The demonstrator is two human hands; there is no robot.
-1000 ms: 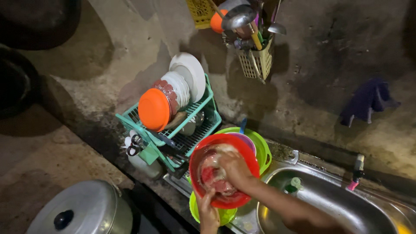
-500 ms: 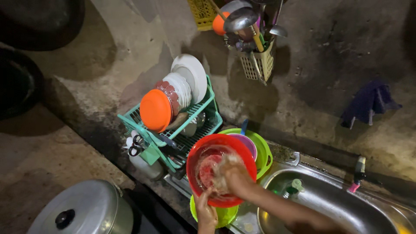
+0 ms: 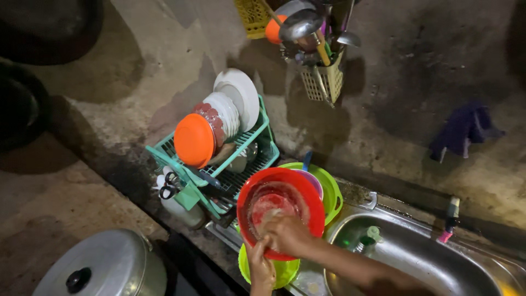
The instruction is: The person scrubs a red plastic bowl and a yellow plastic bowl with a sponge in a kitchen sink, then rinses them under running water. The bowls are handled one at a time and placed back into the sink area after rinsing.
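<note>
As red bowl tilts, mouth toward camera, left hand fingers gripping rim, right hand clenched inside.

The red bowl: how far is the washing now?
Done: plates and an orange dish stand in the green rack. In hand: the left hand holds the red bowl while the right hand rubs inside. Left: green bowls behind it.
</note>
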